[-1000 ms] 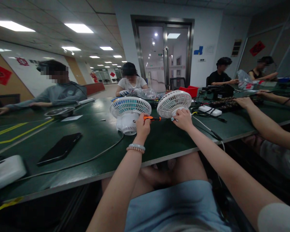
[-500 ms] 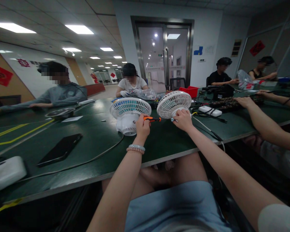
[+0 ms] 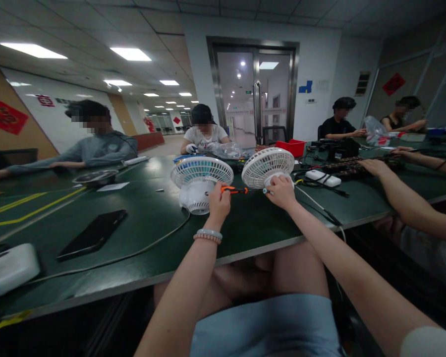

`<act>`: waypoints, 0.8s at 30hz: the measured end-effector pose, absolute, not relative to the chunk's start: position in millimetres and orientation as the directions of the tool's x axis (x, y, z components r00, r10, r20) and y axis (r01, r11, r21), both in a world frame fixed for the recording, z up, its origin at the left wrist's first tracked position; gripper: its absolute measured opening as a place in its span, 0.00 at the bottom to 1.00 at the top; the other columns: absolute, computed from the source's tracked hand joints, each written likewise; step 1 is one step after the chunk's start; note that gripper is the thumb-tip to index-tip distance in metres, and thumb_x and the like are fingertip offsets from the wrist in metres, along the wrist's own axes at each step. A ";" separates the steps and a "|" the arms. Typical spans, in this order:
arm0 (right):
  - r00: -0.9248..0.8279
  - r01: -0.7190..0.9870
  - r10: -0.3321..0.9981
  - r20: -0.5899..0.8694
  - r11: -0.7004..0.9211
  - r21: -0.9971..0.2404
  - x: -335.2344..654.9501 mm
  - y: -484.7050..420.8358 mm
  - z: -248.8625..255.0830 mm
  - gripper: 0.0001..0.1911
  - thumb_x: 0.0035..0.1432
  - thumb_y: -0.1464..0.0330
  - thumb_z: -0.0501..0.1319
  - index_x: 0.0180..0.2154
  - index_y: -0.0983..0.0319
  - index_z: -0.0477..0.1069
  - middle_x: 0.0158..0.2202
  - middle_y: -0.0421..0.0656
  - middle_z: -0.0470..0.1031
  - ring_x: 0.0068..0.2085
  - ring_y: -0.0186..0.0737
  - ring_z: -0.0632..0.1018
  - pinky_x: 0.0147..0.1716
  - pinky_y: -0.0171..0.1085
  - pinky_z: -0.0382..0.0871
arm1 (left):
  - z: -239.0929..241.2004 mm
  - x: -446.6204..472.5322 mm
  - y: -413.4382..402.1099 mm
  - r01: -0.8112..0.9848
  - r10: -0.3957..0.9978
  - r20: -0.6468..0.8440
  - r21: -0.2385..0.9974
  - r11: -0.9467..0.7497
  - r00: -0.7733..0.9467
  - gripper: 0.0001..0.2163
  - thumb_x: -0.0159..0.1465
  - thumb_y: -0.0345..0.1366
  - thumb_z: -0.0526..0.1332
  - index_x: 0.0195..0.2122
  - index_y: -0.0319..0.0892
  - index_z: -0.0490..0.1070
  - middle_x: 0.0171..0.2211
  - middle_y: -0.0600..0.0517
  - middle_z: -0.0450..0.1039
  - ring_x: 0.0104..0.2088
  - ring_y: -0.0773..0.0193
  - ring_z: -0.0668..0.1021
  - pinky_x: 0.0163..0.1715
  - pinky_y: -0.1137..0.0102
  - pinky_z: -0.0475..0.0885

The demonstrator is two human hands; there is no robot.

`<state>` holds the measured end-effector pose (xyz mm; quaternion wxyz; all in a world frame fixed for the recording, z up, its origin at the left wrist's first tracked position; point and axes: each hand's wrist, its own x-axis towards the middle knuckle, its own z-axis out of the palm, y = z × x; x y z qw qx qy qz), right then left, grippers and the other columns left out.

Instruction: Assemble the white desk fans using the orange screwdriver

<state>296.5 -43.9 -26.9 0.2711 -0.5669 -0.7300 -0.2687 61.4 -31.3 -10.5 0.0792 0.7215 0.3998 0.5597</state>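
Observation:
My left hand [image 3: 220,201] is closed on an orange and black screwdriver [image 3: 235,190], held level and pointing right. Just behind that hand a white desk fan [image 3: 195,196] stands on the table, its round grille tilted up. My right hand [image 3: 281,192] is closed, with a small piece with a light blue end [image 3: 265,191] at the fingertips; its kind is too small to tell. The screwdriver's tip reaches close to this piece; whether they touch I cannot tell. A second white fan [image 3: 269,166] tilts right behind my right hand, which partly hides its base.
A black phone [image 3: 92,234] lies on the green table [image 3: 141,277] at the left, near a white box-like device [image 3: 13,265] and a cable. A white power bank [image 3: 322,178] and cords are at the right. Co-workers sit around; a neighbour's hands [image 3: 375,167] work at the right.
The whole view has shifted slightly, so things sit a little lower. Both hands keep their grips and stay nearly still against the fans.

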 end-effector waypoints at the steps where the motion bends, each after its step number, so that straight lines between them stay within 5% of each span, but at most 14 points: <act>1: -0.210 0.973 0.686 0.697 0.214 0.083 296.4 -44.0 -26.9 0.15 0.57 0.60 0.53 0.32 0.58 0.76 0.37 0.46 0.68 0.41 0.44 0.61 0.39 0.43 0.48 | -10.7 61.4 -31.3 0.486 0.669 0.741 0.565 -0.667 0.056 0.06 0.58 0.31 0.49 0.31 0.41 0.64 0.17 0.57 0.62 0.20 0.67 0.66 0.23 0.72 0.59; 24: -0.216 0.973 0.685 0.696 0.214 0.090 297.6 -42.0 -28.7 0.15 0.57 0.60 0.53 0.33 0.58 0.76 0.38 0.47 0.68 0.42 0.45 0.61 0.40 0.43 0.48 | -10.7 67.4 -28.9 0.301 0.715 0.699 0.686 -0.663 -0.020 0.04 0.57 0.32 0.49 0.33 0.42 0.60 0.17 0.57 0.62 0.18 0.68 0.66 0.21 0.72 0.61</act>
